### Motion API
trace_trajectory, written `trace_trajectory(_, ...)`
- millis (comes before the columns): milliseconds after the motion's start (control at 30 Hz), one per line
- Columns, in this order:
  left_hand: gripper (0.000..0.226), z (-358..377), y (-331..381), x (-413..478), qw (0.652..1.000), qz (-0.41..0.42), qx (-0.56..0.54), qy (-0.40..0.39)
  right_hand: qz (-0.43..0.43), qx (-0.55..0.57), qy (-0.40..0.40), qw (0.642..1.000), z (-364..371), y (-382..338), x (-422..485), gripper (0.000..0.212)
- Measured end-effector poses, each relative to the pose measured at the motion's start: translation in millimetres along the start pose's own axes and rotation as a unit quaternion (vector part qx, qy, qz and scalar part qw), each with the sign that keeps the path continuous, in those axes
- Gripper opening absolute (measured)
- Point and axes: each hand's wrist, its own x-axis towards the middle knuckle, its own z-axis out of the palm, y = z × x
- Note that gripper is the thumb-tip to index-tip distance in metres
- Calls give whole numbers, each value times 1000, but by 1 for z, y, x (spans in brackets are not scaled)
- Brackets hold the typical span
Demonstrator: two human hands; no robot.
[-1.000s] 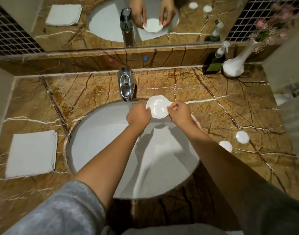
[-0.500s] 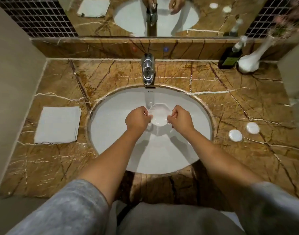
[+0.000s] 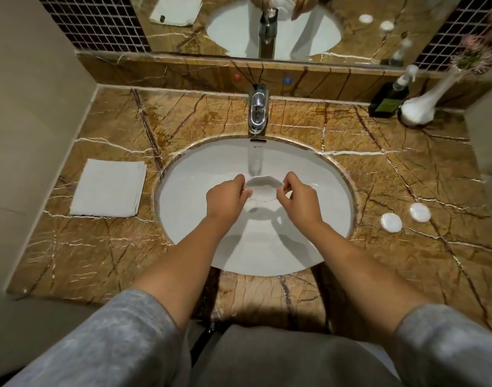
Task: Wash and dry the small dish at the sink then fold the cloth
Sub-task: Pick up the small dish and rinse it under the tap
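A: What changed in the last second?

B: The small dish (image 3: 263, 189) came down from the back rim into the sink (image 3: 200, 174). Now it is held over the middle of the basin, under the faucet (image 3: 257, 113), and a stream of water runs onto its far edge. So I judge the washing has only just begun; drying and folding are not yet done.

A: And the hands?

B: Apart, one at each side. The left hand (image 3: 226, 198) and the right hand (image 3: 296, 199) each pinch the rim with the fingertips.

A: The materials, from big to small?

B: The counter (image 3: 378, 169) is brown marble with white veins, polished. The sink is an oval of smooth white ceramic. The cloth (image 3: 109, 188) is pale, soft, folded into a square, well apart on the left. The dish is white, glossy, with a scalloped rim, probably slippery when wet.
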Motion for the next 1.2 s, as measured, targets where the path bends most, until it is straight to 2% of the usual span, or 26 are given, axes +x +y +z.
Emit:
trace_trajectory(167, 23, 0, -4, -4, 998, 22, 57, -6, -43, -52, -5, 998, -1, -6, -5, 16)
trace_trajectory(300, 23, 0, -9, -7, 991, 38, 124, -33, -117, -148, -37, 981, -3, -10, -7, 12)
trace_trajectory(367, 24, 0, -11, -10, 990, 31, 132, -38, -130, -155, -38, 979, -3, -12, -7, 11)
trace_trajectory(500, 24, -2, -18, -13, 993, 6, 103, -48, -106, -111, -43, 987, 2, -18, -4, 12)
trace_trajectory(567, 24, -7, -25, -14, 995, 13, 69, -75, -65, -79, -51, 993, 4, -21, 0, 12)
trace_trajectory(633, 22, -14, -33, -18, 993, 2, -26, -111, -13, -37, -65, 997, 8, -29, 7, 10)
trace_trajectory(667, 21, -17, -36, -20, 987, -19, -111, -118, 10, -15, -69, 997, 11, -35, 11, 9)
trace_trajectory(733, 19, -23, -42, -22, 950, -88, -280, -109, 33, 12, -80, 996, 16, -49, 19, 8)
trace_trajectory(800, 20, -29, -45, -24, 915, -151, -366, -80, 30, 17, -98, 995, 22, -69, 26, 7)
trace_trajectory(967, 35, -48, -74, -27, 855, -269, -444, 14, -7, 5, -149, 989, 49, -122, 44, 9)
trace_trajectory(1067, 41, -58, -103, -30, 802, -334, -490, 72, -30, 6, -179, 983, 76, -153, 49, 12)
trace_trajectory(1133, 37, -63, -126, -40, 778, -359, -502, 116, -49, -2, -201, 978, 98, -174, 49, 12)
trace_trajectory(1200, 30, -68, -148, -54, 770, -360, -503, 158, -72, -11, -225, 972, 122, -193, 49, 12)
